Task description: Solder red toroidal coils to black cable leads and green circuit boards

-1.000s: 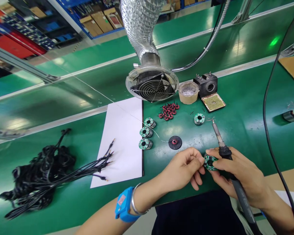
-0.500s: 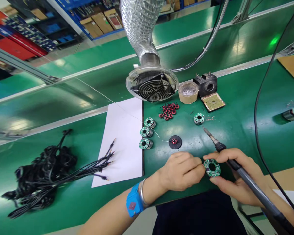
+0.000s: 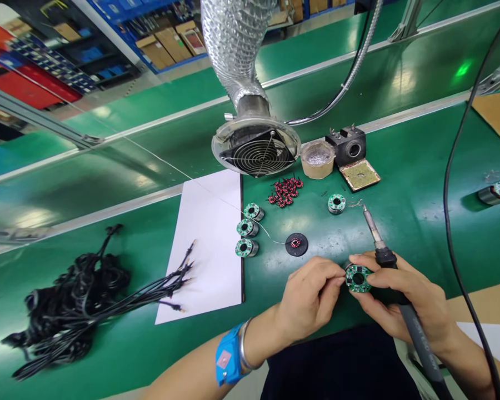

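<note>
A small round part with a green ring-shaped circuit board [image 3: 358, 278] on top is held between both hands at the near edge of the green bench. My left hand [image 3: 312, 297] pinches its left rim with thumb and forefinger, a blue strap on the wrist. My right hand [image 3: 404, 300] cups the part from the right and below, and also grips a soldering iron [image 3: 395, 294] whose tip points up and away. Three similar round parts [image 3: 246, 229] lie in a column by a white sheet [image 3: 208, 244].
A fume extractor fan [image 3: 256, 149] hangs over the bench. Near it are a pile of small red coils [image 3: 285, 190], a black disc [image 3: 296, 244], another round part [image 3: 336, 203], a solder-wool tub [image 3: 318, 158] and an iron stand [image 3: 354, 155]. Black cables [image 3: 79, 300] lie at left.
The iron swung from leaning left to pointing more upright. The round part was lifted slightly and turned between the fingers, and both hands closed in on it.
</note>
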The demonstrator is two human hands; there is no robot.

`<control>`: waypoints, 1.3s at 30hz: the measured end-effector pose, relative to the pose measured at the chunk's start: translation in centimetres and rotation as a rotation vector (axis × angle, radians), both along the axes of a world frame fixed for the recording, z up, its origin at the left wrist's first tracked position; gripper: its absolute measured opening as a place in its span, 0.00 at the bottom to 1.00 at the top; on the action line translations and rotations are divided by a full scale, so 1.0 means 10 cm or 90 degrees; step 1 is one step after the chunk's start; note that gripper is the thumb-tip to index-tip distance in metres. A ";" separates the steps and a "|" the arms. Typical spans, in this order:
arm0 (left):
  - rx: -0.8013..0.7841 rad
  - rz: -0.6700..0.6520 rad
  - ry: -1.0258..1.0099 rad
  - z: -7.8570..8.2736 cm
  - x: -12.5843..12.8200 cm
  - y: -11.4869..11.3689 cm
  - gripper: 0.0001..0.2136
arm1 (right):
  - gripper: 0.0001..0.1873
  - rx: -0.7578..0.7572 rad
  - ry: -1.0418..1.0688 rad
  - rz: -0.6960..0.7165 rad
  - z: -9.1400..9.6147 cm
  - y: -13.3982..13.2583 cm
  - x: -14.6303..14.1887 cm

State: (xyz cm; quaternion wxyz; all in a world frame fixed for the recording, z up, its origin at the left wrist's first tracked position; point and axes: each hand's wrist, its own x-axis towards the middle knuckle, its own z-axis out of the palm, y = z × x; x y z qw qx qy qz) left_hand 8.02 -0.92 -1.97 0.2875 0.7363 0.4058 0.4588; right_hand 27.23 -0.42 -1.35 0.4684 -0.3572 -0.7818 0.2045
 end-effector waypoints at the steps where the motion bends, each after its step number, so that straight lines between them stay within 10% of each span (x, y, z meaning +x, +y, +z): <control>1: 0.022 0.004 -0.014 -0.02 0.00 0.02 0.05 | 0.18 -0.001 0.010 0.001 0.00 0.00 0.00; 4: -0.116 -0.011 -0.138 -0.05 -0.01 0.07 0.03 | 0.19 -0.019 0.037 0.011 -0.01 0.00 0.02; 11: -0.800 -0.166 -0.470 -0.04 -0.01 0.15 0.21 | 0.21 -0.070 0.025 0.132 -0.05 -0.02 0.13; 15: -0.909 -0.155 -0.437 0.03 0.03 0.14 0.25 | 0.22 -0.069 -0.014 0.176 -0.03 -0.02 0.19; 18: -0.813 -0.109 -0.305 0.14 -0.02 0.11 0.19 | 0.21 -0.037 -0.032 0.169 -0.06 0.01 0.23; 24: -0.078 0.148 0.288 0.31 -0.51 0.16 0.08 | 0.18 0.017 -0.070 -0.005 -0.26 0.09 0.14; 31: -0.120 0.192 0.640 0.14 -0.76 0.33 0.08 | 0.21 0.004 -0.201 -0.119 -0.37 0.12 0.01; 39: 0.006 0.207 0.405 0.40 -0.83 0.19 0.04 | 0.17 -0.053 -0.146 -0.055 -0.35 0.10 -0.04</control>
